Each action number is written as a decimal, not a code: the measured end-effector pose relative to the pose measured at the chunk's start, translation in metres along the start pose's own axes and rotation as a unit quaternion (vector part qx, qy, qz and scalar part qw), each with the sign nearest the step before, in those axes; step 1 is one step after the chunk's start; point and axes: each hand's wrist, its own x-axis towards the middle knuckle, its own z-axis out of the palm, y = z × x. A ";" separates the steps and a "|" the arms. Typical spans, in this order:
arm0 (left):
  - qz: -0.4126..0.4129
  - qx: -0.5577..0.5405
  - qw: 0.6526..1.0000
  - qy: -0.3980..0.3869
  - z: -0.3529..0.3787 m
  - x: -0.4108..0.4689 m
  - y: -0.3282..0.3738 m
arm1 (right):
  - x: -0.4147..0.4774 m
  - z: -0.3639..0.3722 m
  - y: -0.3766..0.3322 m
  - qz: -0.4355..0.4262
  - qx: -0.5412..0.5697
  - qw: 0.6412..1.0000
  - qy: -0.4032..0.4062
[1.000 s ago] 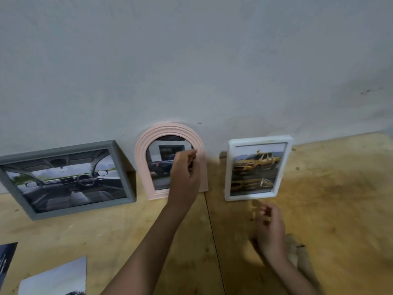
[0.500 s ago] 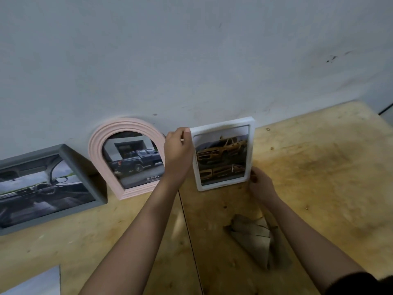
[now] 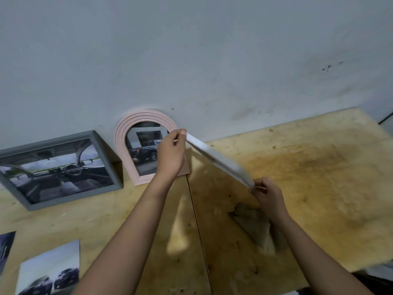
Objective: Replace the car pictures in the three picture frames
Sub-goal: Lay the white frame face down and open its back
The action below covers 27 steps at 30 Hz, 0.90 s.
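I am holding the white frame [image 3: 219, 159] in the air between both hands, edge-on to the camera and blurred, above the wooden table [image 3: 319, 167]. The left hand [image 3: 171, 155] is pinching its upper corner with closed fingers; the right hand [image 3: 269, 194] is gripping the lower corner likewise. The pink arched frame [image 3: 127, 143] and the grey frame [image 3: 61, 169] are leaning against the wall [image 3: 191, 50], both with car pictures in them. A loose car print [image 3: 50, 271] is lying at the near left, untouched. I am judging the task as barely begun: no picture is out yet, and three swaps remain.
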 end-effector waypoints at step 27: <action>-0.183 0.042 0.975 -0.122 -0.103 -0.135 -0.203 | -0.188 0.090 -0.010 -0.164 -0.116 0.974 -0.108</action>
